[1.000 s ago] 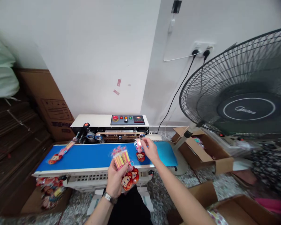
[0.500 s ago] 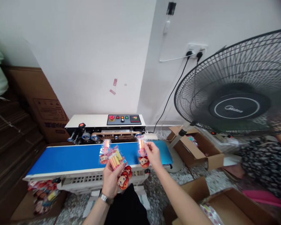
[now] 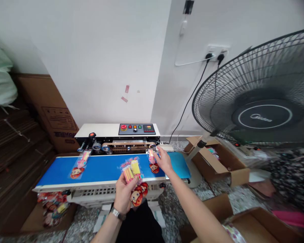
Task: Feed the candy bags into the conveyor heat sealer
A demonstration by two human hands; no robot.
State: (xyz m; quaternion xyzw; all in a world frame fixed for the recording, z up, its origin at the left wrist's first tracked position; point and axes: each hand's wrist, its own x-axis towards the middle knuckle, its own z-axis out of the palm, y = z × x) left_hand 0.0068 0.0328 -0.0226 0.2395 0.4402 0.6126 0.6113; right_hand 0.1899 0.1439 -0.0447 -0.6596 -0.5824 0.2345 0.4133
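Observation:
My left hand (image 3: pixel 125 192) grips several clear plastic packets (image 3: pixel 128 173), fanned out above the belt's front edge. They show yellow and pink striped pieces and red-haired cartoon heads at the bottom. At the right end of the band sealing machine (image 3: pixel 101 130), another such packet (image 3: pixel 154 167) lies on the blue belt (image 3: pixel 103 165), its top edge by the rollers. My right hand (image 3: pixel 164 160) is beside that packet, fingers apart, thumb at its edge; whether it touches is hard to tell. Farther left, one packet (image 3: pixel 78 165) lies slanted on the belt.
A large black fan (image 3: pixel 263 111) stands at the right, its pole (image 3: pixel 197 146) close to the belt's end. Open cartons (image 3: pixel 218 165) sit on the right floor. A box of packets (image 3: pixel 53 209) is below the belt's left end. Part of another person in patterned cloth (image 3: pixel 288 182) shows at far right.
The packet on the belt has travelled left past the rollers. My right hand's fingers have spread from their pinch, and the right packet has shifted slightly left. My left hand still holds its packets.

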